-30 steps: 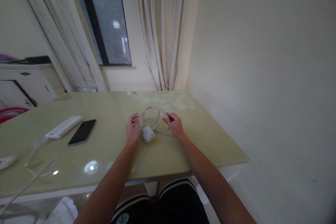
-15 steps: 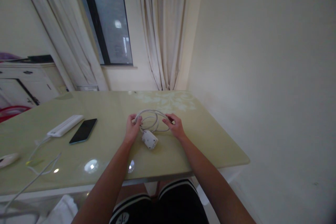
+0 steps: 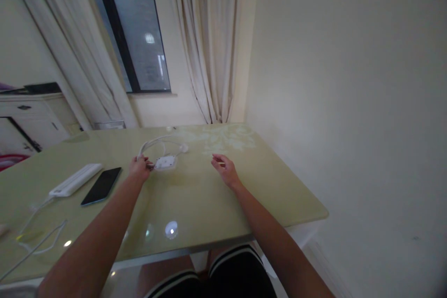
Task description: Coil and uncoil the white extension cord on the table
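The tabletop (image 3: 195, 209) is glossy, pale yellow-green and glass-smooth, with a white leafy pattern (image 3: 230, 138) toward its far edge and bright round reflections near the front. Over its middle part, just right of the left hand (image 3: 140, 167), is a white block (image 3: 165, 162), squarish with rounded corners and apparently plastic; whether its underside touches the surface cannot be told. A smooth white cord (image 3: 153, 141) loops beyond it in loose curves, with a small blurred white lump (image 3: 183, 148) at the right. Left of that hand lie a flat black phone (image 3: 102, 186), its glassy face up, and a long white bar (image 3: 75, 179) with a thin cable (image 3: 47, 238) trailing toward the front edge. Soft, pleated cream curtains (image 3: 206, 42) flank the dark-framed window (image 3: 138, 23). The left hand's fingers are curled closed around the cord, close beside the block. The right hand (image 3: 226, 172) is partly open, fingers loosely bent with a gap to the thumb, holding nothing, well apart from the block; contact with the tabletop is unclear. Small dark marks dot the block's face, too small to read.
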`<state>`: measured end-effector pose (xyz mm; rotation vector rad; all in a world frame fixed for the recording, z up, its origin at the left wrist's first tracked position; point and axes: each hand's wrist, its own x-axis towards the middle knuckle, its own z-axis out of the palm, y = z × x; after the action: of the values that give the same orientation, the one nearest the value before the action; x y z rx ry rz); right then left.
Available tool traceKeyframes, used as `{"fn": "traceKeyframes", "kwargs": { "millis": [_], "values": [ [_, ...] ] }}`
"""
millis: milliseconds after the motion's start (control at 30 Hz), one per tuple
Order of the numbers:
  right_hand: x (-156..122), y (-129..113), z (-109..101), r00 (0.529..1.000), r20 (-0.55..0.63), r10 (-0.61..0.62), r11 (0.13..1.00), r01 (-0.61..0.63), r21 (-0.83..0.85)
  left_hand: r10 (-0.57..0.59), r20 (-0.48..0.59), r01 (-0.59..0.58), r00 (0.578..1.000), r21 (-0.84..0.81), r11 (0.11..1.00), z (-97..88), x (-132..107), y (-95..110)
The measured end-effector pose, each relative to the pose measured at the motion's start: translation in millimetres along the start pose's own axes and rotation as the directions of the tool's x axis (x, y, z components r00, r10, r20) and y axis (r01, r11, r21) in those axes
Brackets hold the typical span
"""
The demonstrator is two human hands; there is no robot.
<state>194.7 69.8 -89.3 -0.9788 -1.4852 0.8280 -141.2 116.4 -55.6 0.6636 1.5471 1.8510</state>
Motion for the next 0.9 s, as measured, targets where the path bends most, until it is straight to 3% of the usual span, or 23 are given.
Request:
{"fn": "traceKeyframes", "kwargs": {
  "millis": [133,267,333,400,433,533,600,633,667,700,767,833,900],
  "values": [
    [-4,7,4,1.0,0.026,-0.005,0.999,0.006,-0.052,0.005,-0.099,0.014,0.995,0.194,0.981,-16.4,11,11],
    [-3,13,12,0.998,0.048,-0.029,0.983,0.037,-0.182,0.192,-0.173,-0.112,0.966,0.391,0.914,-20.6,-1,15],
    [4,11,20,0.997,0.044,-0.069,0.96,0.079,-0.27,0.325,-0.125,-0.238,0.937,0.452,0.86,-10.3,-19,12],
    [12,5,33,0.996,0.022,-0.089,0.947,0.091,-0.31,0.425,0.015,-0.388,0.905,0.438,0.811,8.7,-47,3],
    [17,3,39,0.997,-0.005,-0.082,0.95,0.076,-0.302,0.466,0.135,-0.482,0.874,0.364,0.797,19.6,-63,-4],
    [22,-1,55,0.992,-0.122,-0.013,0.972,-0.016,-0.235,0.633,0.256,-0.68,0.731,0.19,0.708,45.5,-113,-26],
    [18,0,57,0.989,-0.147,0.01,0.973,-0.044,-0.228,0.658,0.464,-0.799,0.593,0.236,0.554,49.6,-134,-36],
    [16,1,54,0.991,-0.135,0.002,0.969,-0.035,-0.243,0.632,0.55,-0.834,0.546,0.284,0.474,47.4,-138,-39],
    [13,2,49,0.993,-0.117,-0.016,0.964,-0.015,-0.264,0.595,0.605,-0.848,0.529,0.345,0.402,42.8,-139,-40],
    [11,3,44,0.994,-0.106,-0.037,0.959,0.006,-0.282,0.565,0.62,-0.838,0.545,0.423,0.344,36.9,-137,-40],
    [10,5,31,0.99,-0.133,-0.049,0.953,0.006,-0.302,0.54,0.531,-0.737,0.653,0.61,0.291,23.7,-127,-39],
    [11,6,22,0.981,-0.191,-0.01,0.952,-0.05,-0.304,0.498,0.383,-0.571,0.778,0.763,0.304,12.9,-114,-39],
    [13,8,17,0.972,-0.234,0.03,0.948,-0.102,-0.302,0.431,0.292,-0.448,0.854,0.835,0.321,6.5,-104,-41]
  ]
}}
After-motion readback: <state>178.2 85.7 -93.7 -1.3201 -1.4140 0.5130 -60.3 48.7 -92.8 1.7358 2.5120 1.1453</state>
